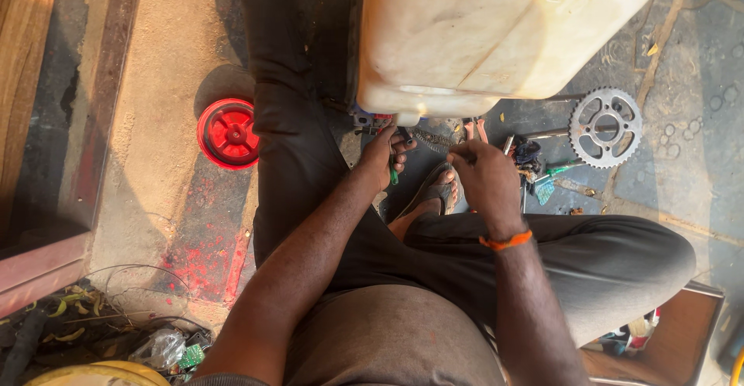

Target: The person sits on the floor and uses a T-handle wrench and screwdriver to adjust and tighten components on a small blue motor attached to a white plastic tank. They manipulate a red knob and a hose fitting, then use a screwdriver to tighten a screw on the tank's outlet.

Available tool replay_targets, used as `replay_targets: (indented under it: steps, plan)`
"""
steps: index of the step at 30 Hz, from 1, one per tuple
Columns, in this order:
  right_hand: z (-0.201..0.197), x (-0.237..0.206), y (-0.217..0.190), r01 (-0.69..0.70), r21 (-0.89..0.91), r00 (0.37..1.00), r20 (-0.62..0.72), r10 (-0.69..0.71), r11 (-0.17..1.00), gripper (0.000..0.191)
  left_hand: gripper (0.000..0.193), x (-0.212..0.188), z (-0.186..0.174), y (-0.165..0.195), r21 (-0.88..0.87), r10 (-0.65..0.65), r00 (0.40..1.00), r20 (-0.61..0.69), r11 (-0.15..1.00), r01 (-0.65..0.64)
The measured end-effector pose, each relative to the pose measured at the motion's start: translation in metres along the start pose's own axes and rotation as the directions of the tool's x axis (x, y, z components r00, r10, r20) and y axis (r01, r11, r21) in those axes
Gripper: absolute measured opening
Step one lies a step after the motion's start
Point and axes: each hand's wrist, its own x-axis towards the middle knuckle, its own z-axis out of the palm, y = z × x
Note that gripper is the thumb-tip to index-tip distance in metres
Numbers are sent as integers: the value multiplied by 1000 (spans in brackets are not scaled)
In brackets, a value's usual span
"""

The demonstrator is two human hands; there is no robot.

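At frame centre, a small dark part (404,133) is pinched by the left hand (381,157), while the right hand (479,170) is curled shut (its contents cannot be told). One white jerrycan (496,29) overhangs both. One sprocket (605,127) lies upper right, one red lid (228,133) left, with bare floor around each.
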Motion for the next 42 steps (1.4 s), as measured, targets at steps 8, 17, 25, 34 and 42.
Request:
replay_targets:
  steps: [8, 17, 25, 34, 42]
  plan:
    - [18, -9, -6, 13, -51, 999, -37, -15, 999, 20, 24, 5, -4, -3, -4, 71, 994, 86, 997, -71]
    - [25, -6, -1, -26, -101, 997, -71, 19, 995, 18, 24, 1, -5, 0, 42, 64, 996, 59, 997, -67]
    - [33, -11, -23, 0, -142, 997, -82, -12, 990, 14, 19, 3, -2, 3, 47, 63, 996, 60, 997, -66]
    - [61, -2, -24, 237, -202, 944, -184, -274, 950, 14, 22, -3, 1, 4, 64, 93, 993, 79, 993, -98]
    - [70, 9, -17, 133, 3, 988, -77, -133, 991, 24, 25, 5, -4, 4, 100, 100, 994, 39, 990, -103]
